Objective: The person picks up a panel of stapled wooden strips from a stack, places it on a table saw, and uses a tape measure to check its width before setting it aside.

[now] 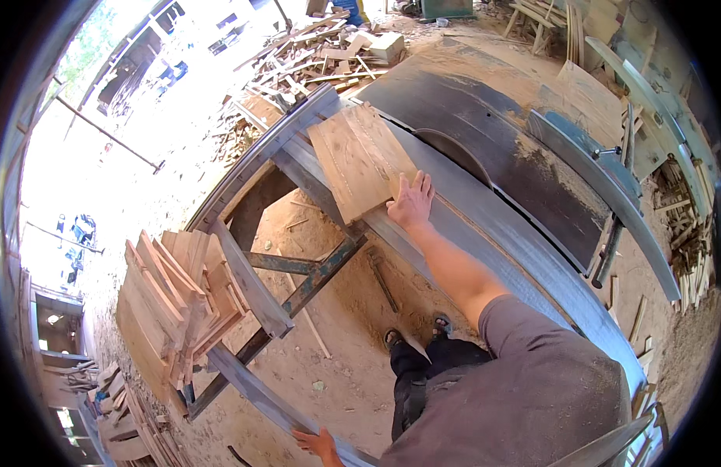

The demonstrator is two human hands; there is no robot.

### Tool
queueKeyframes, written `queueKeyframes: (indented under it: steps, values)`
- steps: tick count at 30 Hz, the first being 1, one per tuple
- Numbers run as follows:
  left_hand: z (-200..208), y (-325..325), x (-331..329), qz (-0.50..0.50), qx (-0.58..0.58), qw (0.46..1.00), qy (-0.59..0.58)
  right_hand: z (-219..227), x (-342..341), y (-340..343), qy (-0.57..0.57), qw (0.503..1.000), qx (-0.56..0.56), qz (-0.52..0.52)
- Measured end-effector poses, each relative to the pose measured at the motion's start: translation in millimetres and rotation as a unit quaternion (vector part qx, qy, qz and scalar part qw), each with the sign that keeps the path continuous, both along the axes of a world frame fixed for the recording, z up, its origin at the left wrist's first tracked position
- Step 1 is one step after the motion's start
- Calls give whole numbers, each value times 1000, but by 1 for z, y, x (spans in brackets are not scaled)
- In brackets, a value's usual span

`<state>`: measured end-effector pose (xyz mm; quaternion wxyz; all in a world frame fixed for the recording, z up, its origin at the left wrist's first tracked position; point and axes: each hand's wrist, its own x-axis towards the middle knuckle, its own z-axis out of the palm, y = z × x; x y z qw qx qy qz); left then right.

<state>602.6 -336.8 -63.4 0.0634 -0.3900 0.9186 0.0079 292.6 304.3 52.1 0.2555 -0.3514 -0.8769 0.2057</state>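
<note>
A wooden board [359, 159], a light brown panel made of several strips, lies flat on the saw's sliding metal table. My right hand [412, 201] reaches across to its near right corner and grips it, thumb by the near edge and fingers along the side. Just right of the board, a circular saw blade [456, 152] stands out of the table's slot; the two are apart. At the bottom, my left hand [318, 444] rests on a grey metal rail [275, 405] with its fingers spread, holding nothing.
A stack of wooden panels [181, 292] rests on the frame at left. Scrap wood is heaped in a pile [321, 62] beyond the table. A curved metal fence [610, 202] stands on the right. Below, a hammer-like tool [382, 279] lies on the dusty floor.
</note>
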Motion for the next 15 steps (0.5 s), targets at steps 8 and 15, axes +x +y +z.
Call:
queueKeyframes:
  steps: [8, 15]
  values:
    - [35, 26, -7, -14, 46, 999, 4, 6, -9, 21, -87, 994, -2, 66]
    - [55, 51, 3, -61, -18, 997, 34, -3, 115, -13, -56, 994, -8, 92]
